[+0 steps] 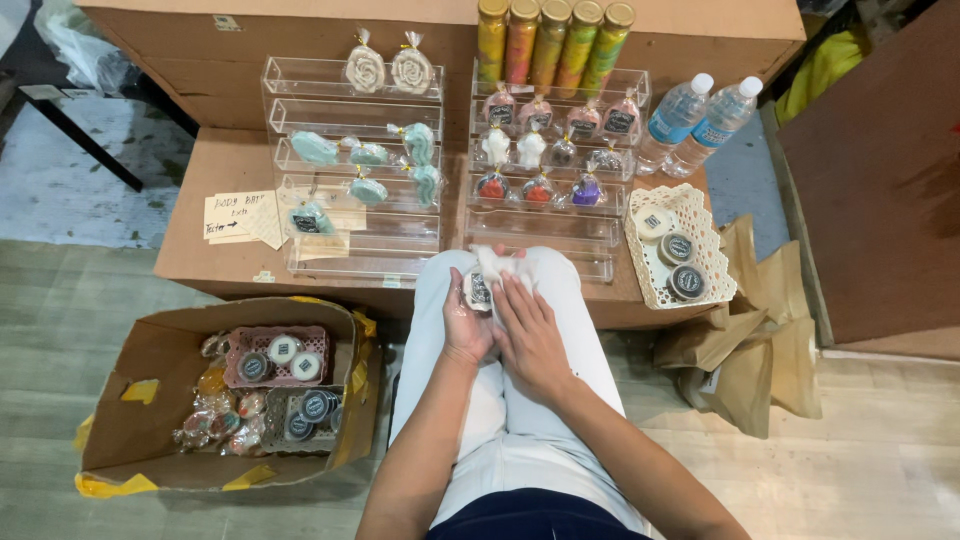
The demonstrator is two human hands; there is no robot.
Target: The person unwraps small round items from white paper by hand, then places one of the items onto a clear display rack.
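Observation:
I sit with my knees toward a low cardboard table (215, 160). My left hand (466, 325) holds a small wrapped soap packet (480, 288) with a dark label and a white twisted top, just above my lap. My right hand (530, 335) lies against the packet's right side, fingers flat and touching it. Right in front of my knees stand two clear acrylic tiered display racks, the left rack (300, 80) with green and cream wrapped soaps, the right rack (545, 232) with small wrapped figures; the lowest shelves are bare.
A white lattice basket (690, 208) with round tins sits at the right. Several tall colourful jars (550, 40) and two water bottles (700, 120) stand behind. An open cardboard box (130, 400) of packets and tins rests on the floor left. Brown paper bags (760, 350) lie right.

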